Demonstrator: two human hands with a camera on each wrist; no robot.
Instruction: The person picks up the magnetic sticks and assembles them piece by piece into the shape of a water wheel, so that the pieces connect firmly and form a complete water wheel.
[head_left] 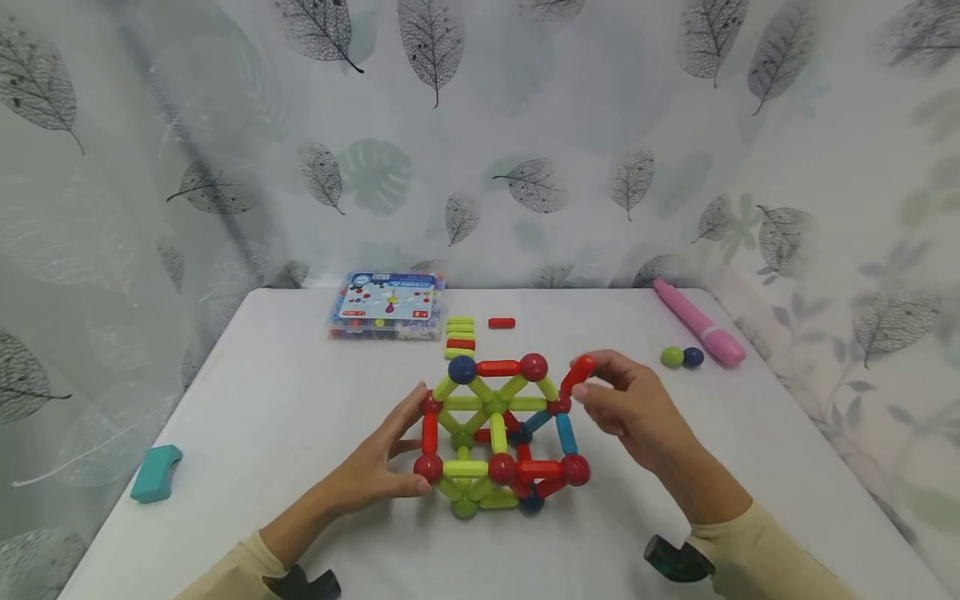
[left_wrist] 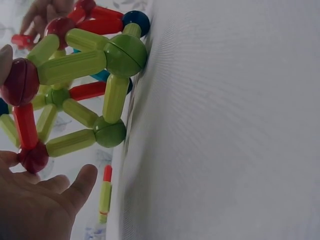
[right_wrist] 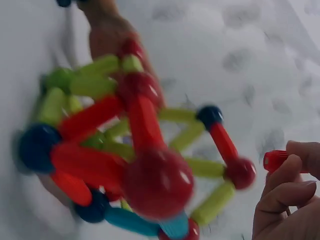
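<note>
A frame of magnetic rods and balls point(head_left: 465, 468) stands on the white table, with red, lime-green and blue rods joined by red, green and dark blue balls. My left hand point(head_left: 367, 475) holds its left side, the thumb by the lower red ball point(head_left: 428, 468) and the fingers by the upper one. My right hand point(head_left: 637, 412) pinches a red magnetic rod point(head_left: 579, 372) just above the red ball point(head_left: 558, 404) at the frame's upper right. In the right wrist view, one end of that red rod point(right_wrist: 274, 160) pokes out between thumb and finger.
Behind the frame lie several lime and red rods point(head_left: 460, 331) and one lone red rod point(head_left: 502, 322). A plastic box of parts point(head_left: 386, 304) sits at the back left. Right of them are a green ball point(head_left: 672, 357), a blue ball point(head_left: 693, 357) and a pink pen-shaped object point(head_left: 697, 321). A teal block point(head_left: 155, 473) lies far left.
</note>
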